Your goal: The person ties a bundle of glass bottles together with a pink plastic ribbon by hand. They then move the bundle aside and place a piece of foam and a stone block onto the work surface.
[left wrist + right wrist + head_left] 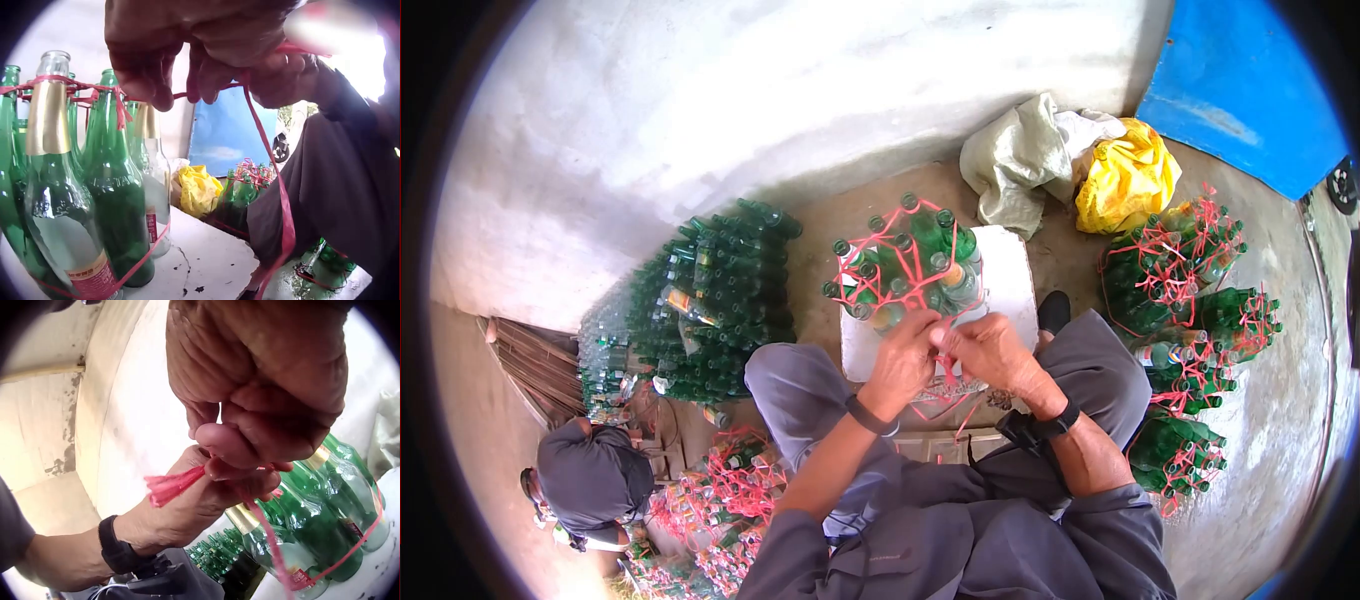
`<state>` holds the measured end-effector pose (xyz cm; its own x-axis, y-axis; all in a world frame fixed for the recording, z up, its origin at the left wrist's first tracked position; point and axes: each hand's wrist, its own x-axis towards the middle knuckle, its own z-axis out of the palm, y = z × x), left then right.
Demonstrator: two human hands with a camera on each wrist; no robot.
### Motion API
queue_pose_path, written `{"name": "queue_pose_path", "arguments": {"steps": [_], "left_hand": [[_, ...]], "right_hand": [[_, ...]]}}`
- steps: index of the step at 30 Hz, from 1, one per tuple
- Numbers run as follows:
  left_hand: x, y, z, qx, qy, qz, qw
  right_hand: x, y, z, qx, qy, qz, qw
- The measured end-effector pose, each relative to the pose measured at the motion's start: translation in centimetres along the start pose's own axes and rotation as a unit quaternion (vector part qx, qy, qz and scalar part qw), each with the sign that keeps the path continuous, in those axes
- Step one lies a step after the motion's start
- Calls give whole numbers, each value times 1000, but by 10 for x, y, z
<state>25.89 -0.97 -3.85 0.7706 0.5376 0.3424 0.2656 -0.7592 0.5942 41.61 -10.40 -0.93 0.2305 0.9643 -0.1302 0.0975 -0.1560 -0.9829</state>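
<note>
A bundle of upright green and clear bottles (940, 245) stands on a white board (1008, 265), with pink ribbon (907, 262) laced around the necks and a strand around the bodies. At the bundle's near side, the left hand (905, 362) and right hand (990, 352) meet, both pinching the ribbon. In the left wrist view a long pink strand (281, 200) hangs down from the fingers. The right wrist view shows a short ribbon end (175, 485) sticking out between the fingers, close to the gold-necked bottles.
Many green bottles (730, 300) stand at the left by the wall. More tied bundles (1180, 265) are on the right floor. A grey sack (1015, 165) and a yellow bag (1128, 180) lie behind. Another person (595, 475) bends at lower left, near bottles with pink ribbon (720, 510).
</note>
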Motion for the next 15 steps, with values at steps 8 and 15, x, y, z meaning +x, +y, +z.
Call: {"name": "queue_pose_path", "arguments": {"steps": [8,15], "left_hand": [[2,6,2,20,-22,90,996],[-6,8,6,54,-51,124,989]], "right_hand": [[57,33,11,-129,114,-9,985],[78,46,21,128,51,133,981]]}}
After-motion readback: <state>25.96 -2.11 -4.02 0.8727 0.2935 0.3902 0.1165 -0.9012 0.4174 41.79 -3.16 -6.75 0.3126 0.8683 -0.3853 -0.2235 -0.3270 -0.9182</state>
